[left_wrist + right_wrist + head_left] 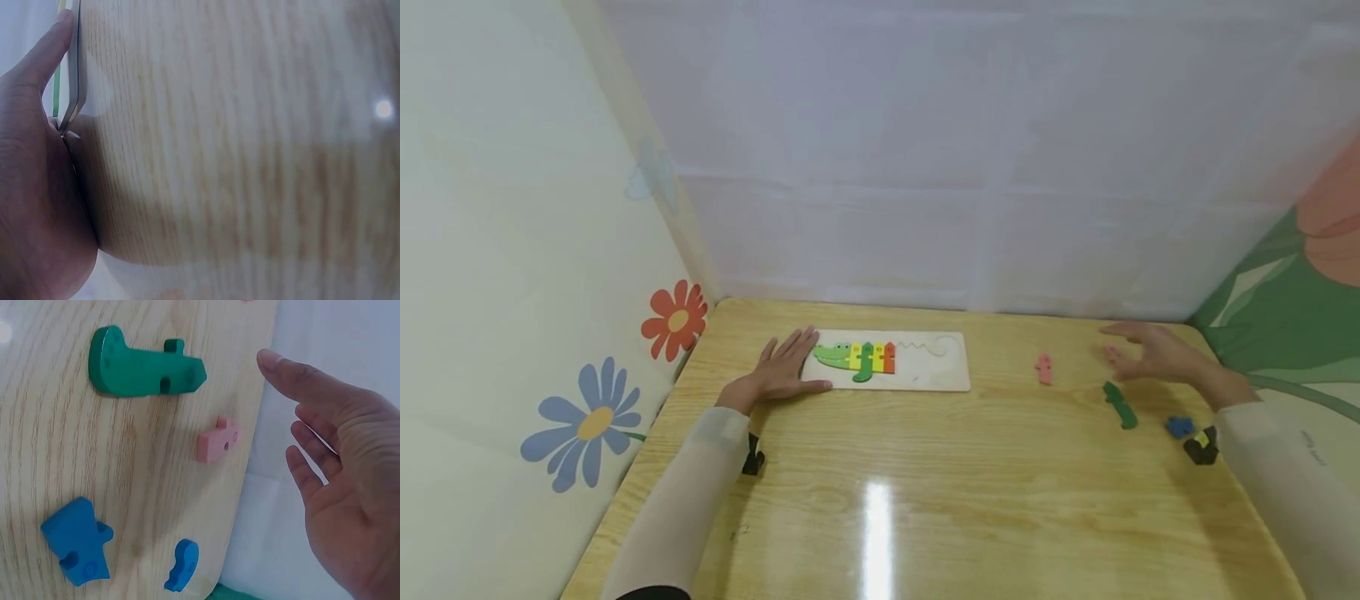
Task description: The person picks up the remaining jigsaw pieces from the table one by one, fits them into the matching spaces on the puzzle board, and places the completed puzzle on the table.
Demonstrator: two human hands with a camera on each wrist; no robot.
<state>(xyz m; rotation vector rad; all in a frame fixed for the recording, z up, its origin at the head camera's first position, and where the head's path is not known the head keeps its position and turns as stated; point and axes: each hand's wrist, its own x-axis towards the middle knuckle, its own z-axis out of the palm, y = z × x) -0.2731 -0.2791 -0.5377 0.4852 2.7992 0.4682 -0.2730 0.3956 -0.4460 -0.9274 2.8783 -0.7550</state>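
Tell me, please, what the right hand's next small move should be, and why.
Probably lower the right hand and pinch the pink piece nearest it: that hand holds nothing, the piece lies close by, and the left hand touches the board, which is unfilled to the right of the orange piece.

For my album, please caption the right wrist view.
Empty right hand near green puzzle piece, pink piece and two blue pieces on wooden table.

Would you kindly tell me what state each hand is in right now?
Left hand: open, touching the left end of the puzzle board.
Right hand: open, holding nothing, near the green piece.
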